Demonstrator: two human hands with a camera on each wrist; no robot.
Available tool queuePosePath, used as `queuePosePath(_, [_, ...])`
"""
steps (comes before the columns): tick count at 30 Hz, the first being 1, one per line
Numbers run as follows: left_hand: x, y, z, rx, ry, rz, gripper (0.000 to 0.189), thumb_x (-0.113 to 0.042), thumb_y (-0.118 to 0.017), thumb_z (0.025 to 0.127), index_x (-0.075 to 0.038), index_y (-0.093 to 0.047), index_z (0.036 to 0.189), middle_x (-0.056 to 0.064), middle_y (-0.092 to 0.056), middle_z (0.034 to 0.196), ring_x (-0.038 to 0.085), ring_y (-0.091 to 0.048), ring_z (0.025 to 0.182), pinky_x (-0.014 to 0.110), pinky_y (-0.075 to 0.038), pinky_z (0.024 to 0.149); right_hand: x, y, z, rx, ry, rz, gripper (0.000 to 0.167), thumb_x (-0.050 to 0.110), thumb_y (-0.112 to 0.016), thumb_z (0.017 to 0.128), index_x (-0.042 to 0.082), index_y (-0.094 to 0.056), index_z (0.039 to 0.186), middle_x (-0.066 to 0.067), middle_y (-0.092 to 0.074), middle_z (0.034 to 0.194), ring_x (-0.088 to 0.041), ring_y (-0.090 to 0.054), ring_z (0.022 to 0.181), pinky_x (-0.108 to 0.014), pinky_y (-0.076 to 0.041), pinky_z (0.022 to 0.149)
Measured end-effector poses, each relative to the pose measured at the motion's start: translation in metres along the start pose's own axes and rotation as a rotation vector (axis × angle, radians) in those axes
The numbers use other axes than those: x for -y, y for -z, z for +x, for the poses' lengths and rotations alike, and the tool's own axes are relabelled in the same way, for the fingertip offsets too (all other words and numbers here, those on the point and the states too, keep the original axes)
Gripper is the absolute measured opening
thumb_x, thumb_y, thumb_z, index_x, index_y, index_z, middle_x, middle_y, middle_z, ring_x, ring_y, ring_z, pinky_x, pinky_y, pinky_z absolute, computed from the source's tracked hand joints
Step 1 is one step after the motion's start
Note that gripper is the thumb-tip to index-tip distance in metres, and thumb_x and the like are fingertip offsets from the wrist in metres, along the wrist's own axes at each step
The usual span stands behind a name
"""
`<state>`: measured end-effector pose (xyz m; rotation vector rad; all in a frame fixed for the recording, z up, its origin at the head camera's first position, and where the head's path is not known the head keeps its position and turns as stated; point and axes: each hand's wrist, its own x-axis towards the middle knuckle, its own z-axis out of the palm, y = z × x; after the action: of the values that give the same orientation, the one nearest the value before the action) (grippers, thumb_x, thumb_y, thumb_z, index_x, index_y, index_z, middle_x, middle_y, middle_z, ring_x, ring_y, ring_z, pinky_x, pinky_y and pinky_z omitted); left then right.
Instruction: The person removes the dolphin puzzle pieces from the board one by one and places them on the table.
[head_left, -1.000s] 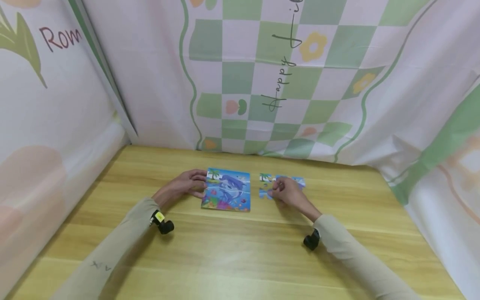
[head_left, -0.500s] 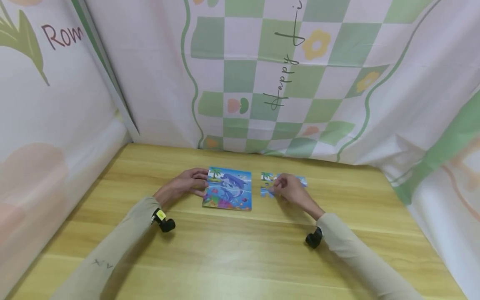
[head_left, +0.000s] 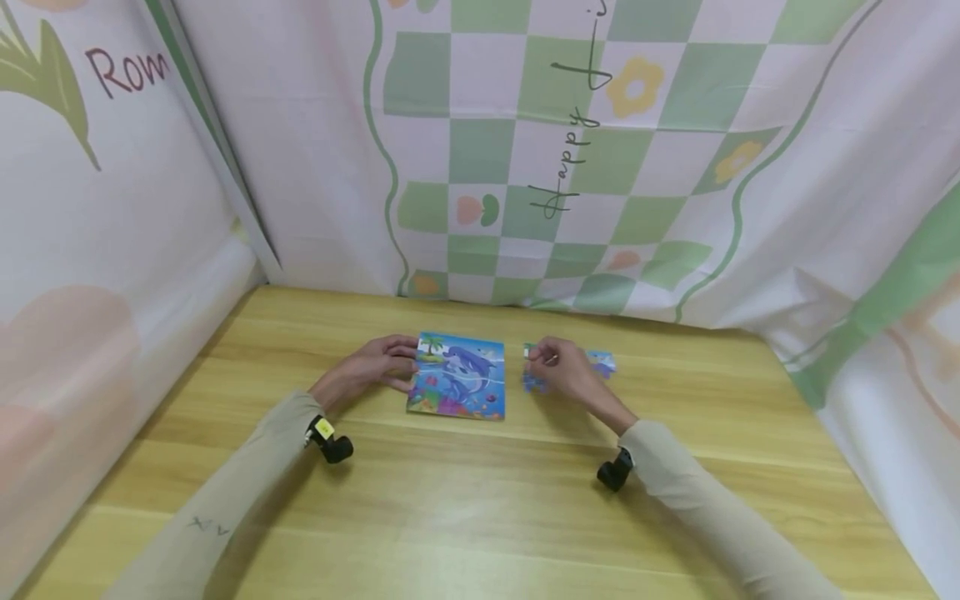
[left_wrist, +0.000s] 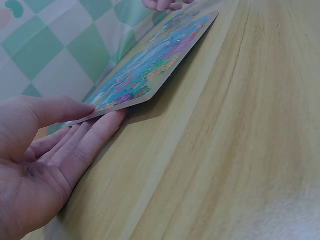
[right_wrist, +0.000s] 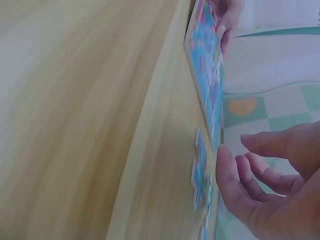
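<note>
My left hand (head_left: 366,367) pinches the left edge of a square dolphin picture board (head_left: 459,377), thumb on top and fingers beneath. In the left wrist view this near edge of the board (left_wrist: 150,75) is raised off the table. Right of it lie several joined jigsaw pieces (head_left: 602,362) with a matching blue sea picture, partly hidden under my right hand (head_left: 566,367). In the right wrist view the thumb and fingers stand apart with nothing between them, close by the flat jigsaw pieces (right_wrist: 199,175); whether a fingertip touches them I cannot tell.
A wood-grain table (head_left: 465,508) bears everything. Behind it hangs a checked green and white curtain (head_left: 540,167), with a printed white curtain (head_left: 112,250) at the left side. Each sleeve has a small black camera (head_left: 330,442) strapped at the wrist.
My right hand has shifted a little left over the jigsaw pieces, covering more of their left part and uncovering some at the right. The left hand and the board stay put.
</note>
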<state>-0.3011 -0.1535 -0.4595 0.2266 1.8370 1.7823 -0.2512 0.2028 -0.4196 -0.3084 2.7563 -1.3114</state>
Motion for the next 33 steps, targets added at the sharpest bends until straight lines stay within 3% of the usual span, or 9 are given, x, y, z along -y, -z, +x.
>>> queuePosePath(7, [0.001, 0.001, 0.002, 0.007, 0.002, 0.012, 0.065, 0.004, -0.060, 0.101, 0.001, -0.031, 0.159, 0.027, -0.038, 0.157, 0.031, -0.062, 0.120, 0.039, -0.066, 0.094, 0.018, -0.016, 0.009, 0.046, -0.021, 0.068, 0.016, 0.004, -0.069, 0.099, -0.006, -0.064, 0.111, -0.021, -0.069, 0.106, -0.034, -0.071, 0.093, -0.037, -0.068, 0.072])
queuePosePath(15, [0.003, 0.002, 0.004, 0.032, -0.003, 0.013, 0.063, 0.002, -0.055, 0.104, 0.003, -0.027, 0.160, 0.029, -0.034, 0.159, 0.033, -0.061, 0.123, 0.038, -0.066, 0.094, 0.031, -0.036, 0.020, 0.123, 0.013, 0.126, 0.026, -0.001, -0.067, 0.098, -0.011, -0.062, 0.123, -0.026, -0.066, 0.116, -0.034, -0.070, 0.098, -0.039, -0.069, 0.077])
queuePosePath(29, [0.003, 0.002, 0.003, 0.015, -0.012, 0.002, 0.065, 0.003, -0.061, 0.101, 0.003, -0.031, 0.159, 0.028, -0.039, 0.157, 0.028, -0.064, 0.118, 0.037, -0.066, 0.091, 0.051, -0.066, 0.036, 0.207, 0.023, 0.078, 0.044, 0.001, -0.076, 0.093, -0.005, -0.059, 0.132, -0.026, -0.060, 0.135, -0.035, -0.069, 0.105, -0.034, -0.067, 0.080])
queuePosePath(33, [0.004, 0.001, 0.003, 0.012, -0.017, -0.011, 0.064, 0.004, -0.060, 0.101, 0.004, -0.031, 0.158, 0.030, -0.039, 0.157, 0.025, -0.065, 0.113, 0.036, -0.067, 0.090, 0.054, -0.071, 0.037, 0.214, 0.061, 0.008, 0.049, 0.007, -0.080, 0.092, -0.006, -0.059, 0.134, -0.026, -0.061, 0.135, -0.038, -0.064, 0.115, -0.044, -0.062, 0.096])
